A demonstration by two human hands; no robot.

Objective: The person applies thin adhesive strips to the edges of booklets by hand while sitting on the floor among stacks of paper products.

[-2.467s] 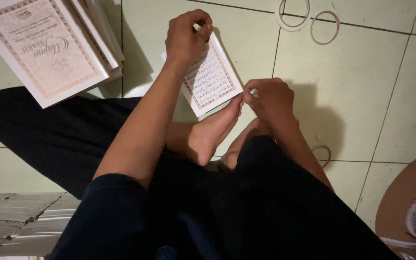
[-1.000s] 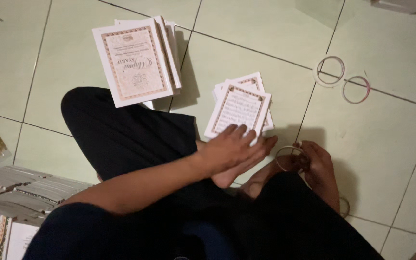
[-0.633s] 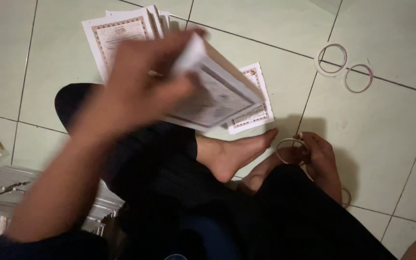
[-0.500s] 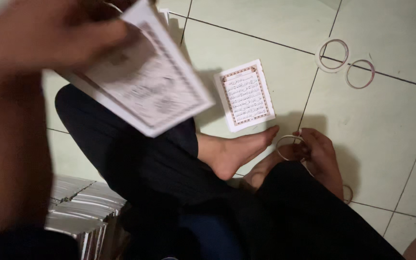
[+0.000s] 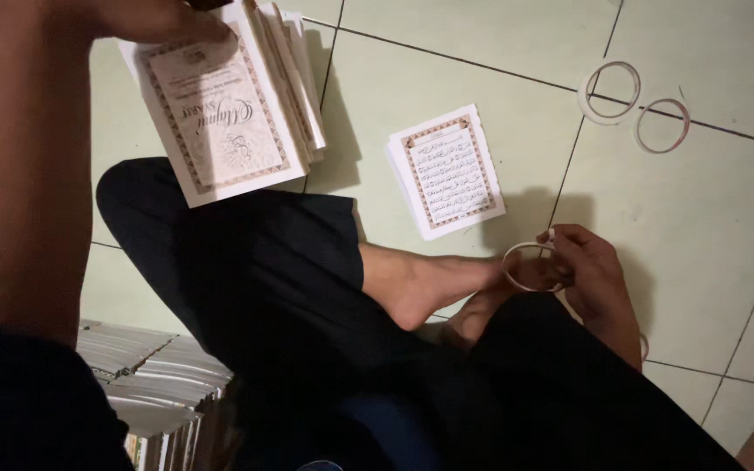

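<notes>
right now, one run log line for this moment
left hand: on booklet stack | right hand: holds rubber band | floor: booklet, two bands

No packages, labels, signs, screens visible.

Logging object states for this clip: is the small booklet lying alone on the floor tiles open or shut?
Shut. The small booklet lies flat on the floor tile, bordered cover up, page edges stacked beneath; neither hand touches it.

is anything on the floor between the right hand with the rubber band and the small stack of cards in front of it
Nothing visible. The right hand holds a rubber band just below the small stack of cards, with only bare tile between them. The foot lies off to the left.
</notes>
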